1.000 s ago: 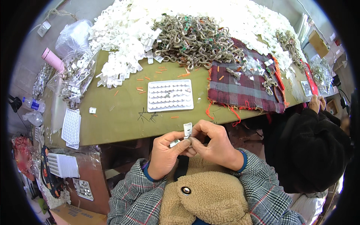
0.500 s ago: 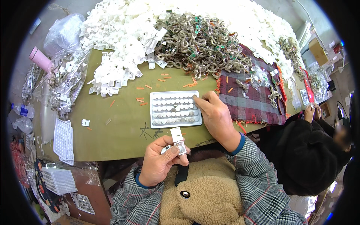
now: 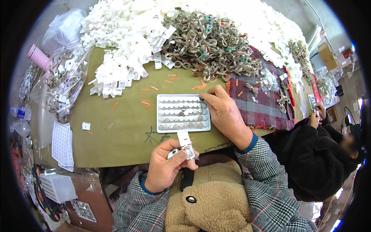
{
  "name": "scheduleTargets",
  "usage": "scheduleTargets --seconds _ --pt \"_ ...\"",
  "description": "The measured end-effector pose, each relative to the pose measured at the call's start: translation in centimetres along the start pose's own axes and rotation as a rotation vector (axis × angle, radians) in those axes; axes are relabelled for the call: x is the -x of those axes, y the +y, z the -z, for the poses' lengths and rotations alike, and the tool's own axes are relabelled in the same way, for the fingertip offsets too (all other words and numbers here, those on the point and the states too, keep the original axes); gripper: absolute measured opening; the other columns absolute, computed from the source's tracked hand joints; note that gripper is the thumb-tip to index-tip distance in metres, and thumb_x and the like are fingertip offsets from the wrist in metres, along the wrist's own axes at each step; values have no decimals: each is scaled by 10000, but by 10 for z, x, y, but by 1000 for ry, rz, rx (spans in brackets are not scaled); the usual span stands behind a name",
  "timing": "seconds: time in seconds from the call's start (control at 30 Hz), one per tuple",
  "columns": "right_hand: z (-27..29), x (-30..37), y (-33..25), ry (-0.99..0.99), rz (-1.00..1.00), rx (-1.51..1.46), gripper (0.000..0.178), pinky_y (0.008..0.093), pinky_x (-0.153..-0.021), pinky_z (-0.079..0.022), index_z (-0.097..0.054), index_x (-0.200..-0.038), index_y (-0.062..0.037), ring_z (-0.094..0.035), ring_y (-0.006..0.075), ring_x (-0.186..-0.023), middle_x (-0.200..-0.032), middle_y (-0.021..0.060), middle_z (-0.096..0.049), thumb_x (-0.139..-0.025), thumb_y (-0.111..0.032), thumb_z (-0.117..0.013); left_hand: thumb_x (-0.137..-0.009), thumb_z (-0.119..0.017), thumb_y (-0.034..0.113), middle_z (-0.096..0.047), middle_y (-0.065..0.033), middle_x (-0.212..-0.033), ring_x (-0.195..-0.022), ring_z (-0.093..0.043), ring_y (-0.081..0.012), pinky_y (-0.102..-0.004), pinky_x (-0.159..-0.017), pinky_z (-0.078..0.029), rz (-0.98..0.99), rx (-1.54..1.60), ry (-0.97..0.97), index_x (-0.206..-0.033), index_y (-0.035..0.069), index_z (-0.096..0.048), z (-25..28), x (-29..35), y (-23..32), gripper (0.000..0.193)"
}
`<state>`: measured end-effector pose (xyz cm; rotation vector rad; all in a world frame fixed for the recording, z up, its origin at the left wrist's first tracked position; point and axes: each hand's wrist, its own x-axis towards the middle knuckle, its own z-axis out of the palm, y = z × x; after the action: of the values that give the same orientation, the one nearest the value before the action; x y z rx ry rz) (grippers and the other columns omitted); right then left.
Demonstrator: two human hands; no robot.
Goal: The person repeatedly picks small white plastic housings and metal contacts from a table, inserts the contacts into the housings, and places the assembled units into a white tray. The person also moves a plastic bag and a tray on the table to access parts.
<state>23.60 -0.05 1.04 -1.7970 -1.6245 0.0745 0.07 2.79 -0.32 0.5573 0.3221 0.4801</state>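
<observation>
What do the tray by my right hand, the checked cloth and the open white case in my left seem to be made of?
Tray: probably moulded plastic, pale and slightly shiny, with a thin raised rim. Checked cloth: woven fabric, matte, with a frayed edge. White case: likely hard plastic, smooth and crisp-edged.

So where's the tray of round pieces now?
In the head view, the tray lies mid-picture on the green table, the right hand at its right edge.
</observation>
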Motion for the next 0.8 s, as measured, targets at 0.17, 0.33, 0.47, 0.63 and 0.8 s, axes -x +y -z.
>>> scheduleTargets --seconds 0.17,0.33,0.47,0.63,0.8 --pt "3 0 -1 -15 36 35 130 369 -698 -512 -654 -978 29 -622 325 -772 -934 147 -593 -851 47 -631 -993 -578 81 -674 -180 -1034 -839 -697 -196 -376 -804 -620 -56 6 19 -1200 -41 -565 -2 -2 -3 240" --pt "22 32 -41 33 6 -292 120 363 -683 -515 -632 -907 17 -630 308 -780 -928 148 -615 -804 60 -677 -1010 -541 70 -671 -138 -1039 -863 -697 -188 -375 -826 -622 -116 60 38 -1200 -28 -568 -6 0 -10 216" --pt "25 63 -71 18 73 -400 178 311 -647 -546 -670 -969 16 -647 237 -743 -946 126 -602 -798 62 -691 -1018 -526 90 -676 -119 -989 -854 -689 -172 -371 -824 -625 -101 -6 63 -1204 -12 -575 -12 5 -19 218" --pt "26 77 -80 23 163 -400 216 311 -658 -556 -672 -1011 32 -641 223 -735 -972 129 -557 -811 109 -647 -1021 -521 87 -682 -99 -971 -833 -685 -163 -357 -806 -625 -82 -15 72 -1172 -6 -594 -22 14 -28 192" --pt "36 81 -85 27 100 -522 275 314 -678 -558 -677 -1077 23 -654 210 -756 -984 123 -612 -822 118 -641 -1024 -520 103 -680 -85 -942 -835 -679 -150 -353 -801 -624 -79 21 54 -1153 -1 -603 -28 22 -26 185"
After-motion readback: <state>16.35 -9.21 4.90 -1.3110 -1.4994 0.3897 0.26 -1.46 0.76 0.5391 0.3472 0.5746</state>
